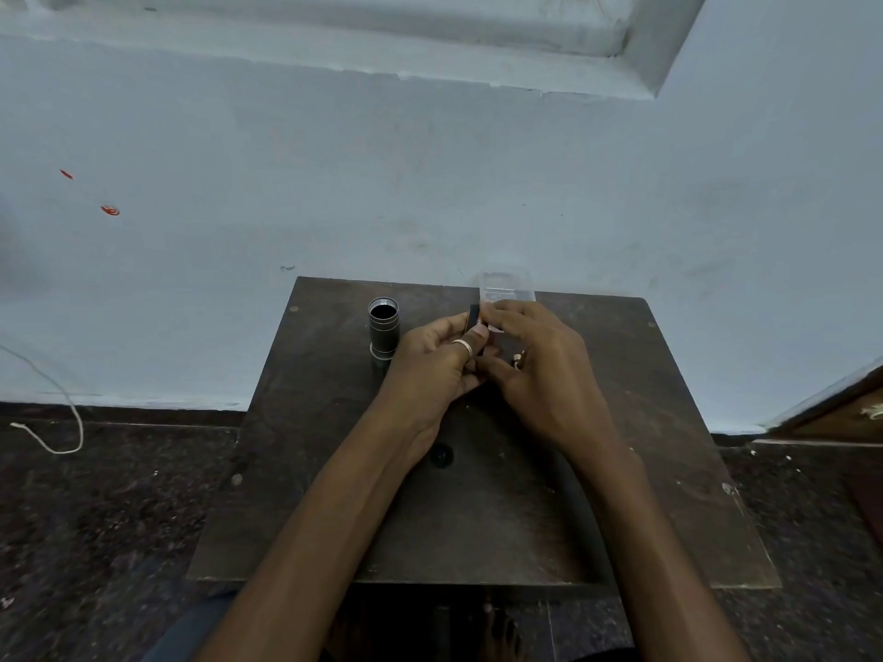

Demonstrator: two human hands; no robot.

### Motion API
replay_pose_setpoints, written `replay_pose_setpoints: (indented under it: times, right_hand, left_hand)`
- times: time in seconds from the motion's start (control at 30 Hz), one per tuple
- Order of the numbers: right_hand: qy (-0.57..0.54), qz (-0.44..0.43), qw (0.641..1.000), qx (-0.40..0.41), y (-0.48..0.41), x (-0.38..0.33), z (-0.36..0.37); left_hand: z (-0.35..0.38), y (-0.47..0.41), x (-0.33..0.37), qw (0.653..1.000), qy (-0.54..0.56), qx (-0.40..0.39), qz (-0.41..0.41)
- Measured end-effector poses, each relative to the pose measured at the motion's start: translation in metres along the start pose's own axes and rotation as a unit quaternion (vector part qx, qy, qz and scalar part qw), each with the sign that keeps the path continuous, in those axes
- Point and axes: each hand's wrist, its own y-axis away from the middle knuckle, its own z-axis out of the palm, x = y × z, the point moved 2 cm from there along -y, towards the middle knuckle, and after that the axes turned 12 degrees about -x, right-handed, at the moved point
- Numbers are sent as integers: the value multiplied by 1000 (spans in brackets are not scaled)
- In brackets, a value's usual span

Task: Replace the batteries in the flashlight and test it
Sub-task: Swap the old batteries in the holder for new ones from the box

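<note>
A dark metal flashlight body (383, 329) stands upright on the brown table (621, 422), its open end facing up and nothing visible inside. Just right of it my left hand (430, 365) and my right hand (535, 370) meet around a small black battery holder (474, 318). Only the holder's top end shows between the fingertips; the rest is hidden by my fingers. A small pale piece (517, 360) shows under my right hand. Near the front of the table lies a black round cap (440, 455).
A clear plastic case (506, 285) stands at the table's back edge, right behind my hands. The table stands against a pale blue wall (430, 183). A white cord (57, 413) trails over the dark floor at the left. My bare foot (499, 633) is below the table's front edge.
</note>
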Motion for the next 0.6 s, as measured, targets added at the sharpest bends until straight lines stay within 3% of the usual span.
replay_pose_setpoints:
  times: [0.13, 0.23, 0.33, 0.6]
  right_hand:
    - [-27, 17, 999, -19, 0, 0, -4]
    - [-162, 77, 983, -32, 1, 4, -12]
    - [-276, 123, 953, 17, 2, 6, -17]
    - [-269, 131, 952, 60, -2, -1, -14]
  left_hand:
    - [0, 1, 0, 1000, -7, -3, 0]
    - [0, 2, 1, 1000, -5, -9, 13]
    - [2, 3, 0, 999, -29, -15, 32]
    - [5, 9, 5, 971, -200, 1, 130]
